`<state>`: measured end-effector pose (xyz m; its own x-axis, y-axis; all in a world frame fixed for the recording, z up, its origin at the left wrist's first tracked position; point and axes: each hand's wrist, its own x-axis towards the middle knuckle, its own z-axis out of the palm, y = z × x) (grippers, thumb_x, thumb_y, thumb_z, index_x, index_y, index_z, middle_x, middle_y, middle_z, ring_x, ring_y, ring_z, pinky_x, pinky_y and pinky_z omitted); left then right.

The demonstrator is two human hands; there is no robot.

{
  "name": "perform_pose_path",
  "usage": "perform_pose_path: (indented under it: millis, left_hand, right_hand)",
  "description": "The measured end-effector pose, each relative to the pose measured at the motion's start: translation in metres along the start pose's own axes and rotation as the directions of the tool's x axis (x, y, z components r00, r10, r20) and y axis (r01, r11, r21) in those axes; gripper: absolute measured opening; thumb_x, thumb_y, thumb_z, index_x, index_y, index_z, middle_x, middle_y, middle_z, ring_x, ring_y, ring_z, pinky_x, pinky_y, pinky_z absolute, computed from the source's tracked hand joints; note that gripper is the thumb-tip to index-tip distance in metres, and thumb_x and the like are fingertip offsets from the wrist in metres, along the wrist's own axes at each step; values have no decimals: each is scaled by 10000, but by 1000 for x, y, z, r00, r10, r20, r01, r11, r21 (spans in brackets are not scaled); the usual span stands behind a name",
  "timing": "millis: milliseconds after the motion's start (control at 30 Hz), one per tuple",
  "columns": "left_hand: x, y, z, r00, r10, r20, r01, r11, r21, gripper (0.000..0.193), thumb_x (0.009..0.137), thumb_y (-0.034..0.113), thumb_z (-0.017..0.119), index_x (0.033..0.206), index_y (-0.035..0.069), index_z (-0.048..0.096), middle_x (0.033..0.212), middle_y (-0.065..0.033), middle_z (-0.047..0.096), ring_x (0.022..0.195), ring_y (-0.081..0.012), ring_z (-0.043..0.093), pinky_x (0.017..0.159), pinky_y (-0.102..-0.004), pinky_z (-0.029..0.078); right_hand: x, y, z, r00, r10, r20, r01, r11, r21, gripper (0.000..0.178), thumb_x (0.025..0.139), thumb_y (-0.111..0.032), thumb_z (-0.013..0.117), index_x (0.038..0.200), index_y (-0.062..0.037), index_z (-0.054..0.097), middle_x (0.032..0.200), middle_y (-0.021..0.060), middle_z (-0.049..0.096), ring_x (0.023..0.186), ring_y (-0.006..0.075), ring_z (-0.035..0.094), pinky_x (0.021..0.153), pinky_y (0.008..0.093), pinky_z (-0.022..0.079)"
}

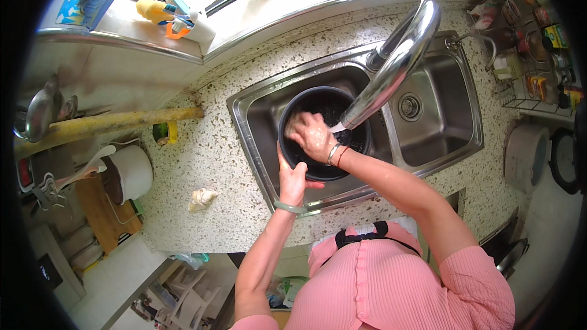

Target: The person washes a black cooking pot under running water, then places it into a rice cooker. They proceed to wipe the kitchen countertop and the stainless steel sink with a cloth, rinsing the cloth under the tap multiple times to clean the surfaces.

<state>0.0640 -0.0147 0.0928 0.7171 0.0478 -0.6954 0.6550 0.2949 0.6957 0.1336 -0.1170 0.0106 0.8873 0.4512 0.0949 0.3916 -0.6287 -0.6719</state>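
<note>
A round dark pot (pixel 324 93) stands in the left basin of the steel sink (pixel 258 113). My left hand (pixel 294 182) holds the pot at its near left side, with the thumb by the rim. Inside the pot is my right hand (pixel 313 139), wet and smeared by motion at the fingers. Something pale blurs beside those fingers, and I cannot make out whether it is held. Over the pot leans a chrome tap (pixel 394 67), its pale nozzle end close to my right hand. The bottom of the pot is partly hidden by that hand.
A crumpled pale cloth or wrapper (pixel 202 198) lies on the speckled counter (pixel 183 226). To the left are a yellow pole (pixel 116 123) and a white pot (pixel 130 174). A wire rack (pixel 532 95) with bottles stands right, beyond the right basin (pixel 440 131).
</note>
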Motion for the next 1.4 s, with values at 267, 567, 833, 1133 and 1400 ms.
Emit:
perform_pose_path:
  millis: [267,567,833,1133,1400]
  left_hand:
    - [-6,-5,-13,999,35,-34,-36,999,-39,750,784,-72,370,1459,171,149,1144,-173,554,705,-286,679,437,-327,597]
    - [-11,3,-6,994,89,-56,-89,996,-8,766,771,-68,384,1466,168,163,1116,-169,569,694,-272,678,426,-320,591]
    - [-9,4,-15,1000,9,-26,-8,1000,25,834,799,-64,363,1517,231,59,1283,-182,473,735,-283,681,450,-310,600]
    - [-8,-15,-12,1000,8,-21,-7,1000,28,785,791,-58,368,1490,170,93,1154,-216,536,666,-291,677,436,-327,595]
    - [-13,-6,-12,1000,-29,2,29,999,-33,718,796,-36,379,1445,150,131,1107,-187,540,665,-307,670,446,-352,599]
  right_hand:
    - [-38,7,-39,766,-78,639,146,988,-53,222,759,-145,665,966,-187,735,1180,-10,573,1051,279,518,826,410,498]
    - [-25,46,-13,916,20,400,189,860,-475,197,779,-106,568,938,-25,651,1005,174,567,994,335,531,808,390,502]
    - [-9,19,6,977,114,181,-79,978,-192,452,686,-117,715,1101,-30,560,1140,191,465,1019,387,510,869,457,463]
    - [-30,-8,37,940,300,165,-340,777,529,403,708,-32,691,1091,-6,567,1064,210,552,990,372,569,900,410,471]
    - [7,-22,-15,757,560,337,-251,-227,941,267,912,-198,631,1106,-25,566,1024,45,605,943,138,597,812,295,505]
